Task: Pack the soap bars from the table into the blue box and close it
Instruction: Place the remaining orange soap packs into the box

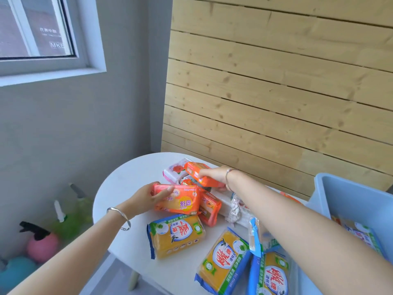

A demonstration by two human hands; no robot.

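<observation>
She has both hands in the pile at the far side of the white tabletop [119, 182]. Her left hand [146, 198] grips the left end of a large orange soap pack [180, 202], with the thumb across its face and the fingers [156, 186] curled behind. Her right hand [214, 175] pinches a smaller orange pack [196, 172], tilted above the heap. The blue box [350, 199] stands at the right edge, with at least one wrapped bar already inside; I can't see a lid from here.

To my eye, she'd do best to carry both packs right and lay them flat against the bars in the box, so the rest stack evenly and the box can close. Those film wrappers look slippery, so a firm grip helps.

The three yellow bars [176, 235] in blue wrappers nearer her carry a big red 雕牌 and 透明皂. The orange pack's print is upside down, and I can't make it out. Through the window [38, 26], "MKE" shows.
</observation>
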